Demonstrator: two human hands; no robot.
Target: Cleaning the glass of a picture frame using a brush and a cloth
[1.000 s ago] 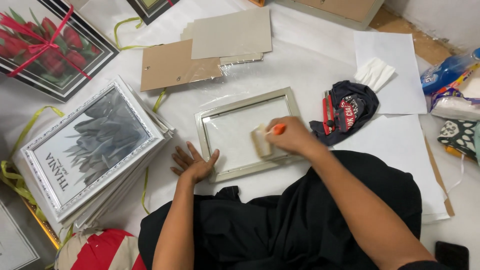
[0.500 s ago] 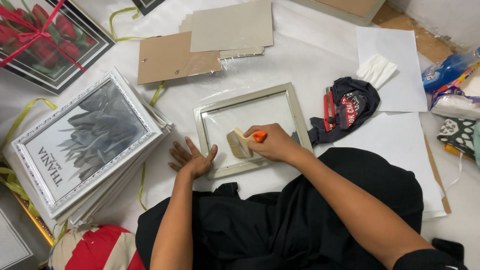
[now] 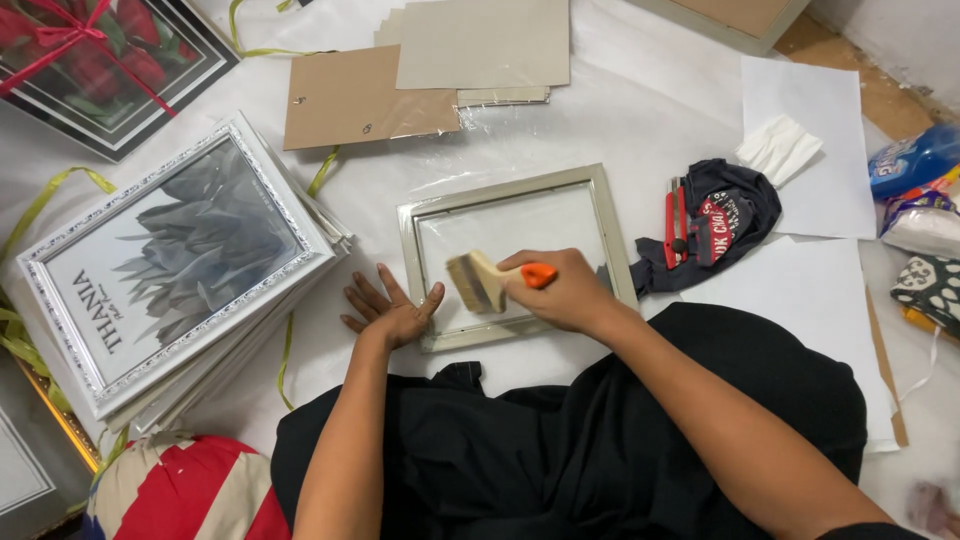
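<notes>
White sheeting (image 3: 640,110) covers the floor. Left hand (image 3: 392,310) lies flat, open, beside the frame (image 3: 515,255); right hand (image 3: 560,290) grips a brush (image 3: 480,283). Blue bottle (image 3: 915,160) at three o'clock.

Left hand (image 3: 390,310) flat, right hand (image 3: 565,292) clenched

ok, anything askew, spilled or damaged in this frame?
Nothing spilled or broken. The empty frame lies slightly rotated, the left hand flat at its corner and the right hand holding a brush over the glass. The stack of framed prints is fanned unevenly, and a dark cloth lies crumpled beside a red cutter.
</notes>
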